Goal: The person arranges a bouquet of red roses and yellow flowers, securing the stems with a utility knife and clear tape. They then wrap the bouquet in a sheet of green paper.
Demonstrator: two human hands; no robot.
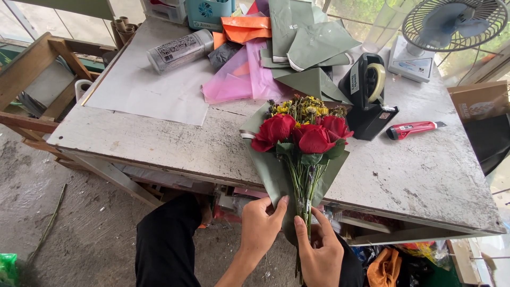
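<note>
A bouquet of red roses point(303, 135) with small yellow flowers behind lies on a dark green wrapping sheet point(268, 170) at the near edge of a worn white table point(159, 143). My left hand point(260, 226) pinches the sheet's left flap near the stems. On the right of the stems, my right hand point(320, 250) grips the lower end of the bundle, where the green stems point(304, 188) hang past the table edge.
A black tape dispenser point(367, 93) and a red utility knife point(414, 129) lie right of the bouquet. Green, pink and orange wrapping sheets point(287, 48), a spray can point(179, 50) and a small fan point(451, 26) sit further back. A wooden frame point(37, 79) stands left.
</note>
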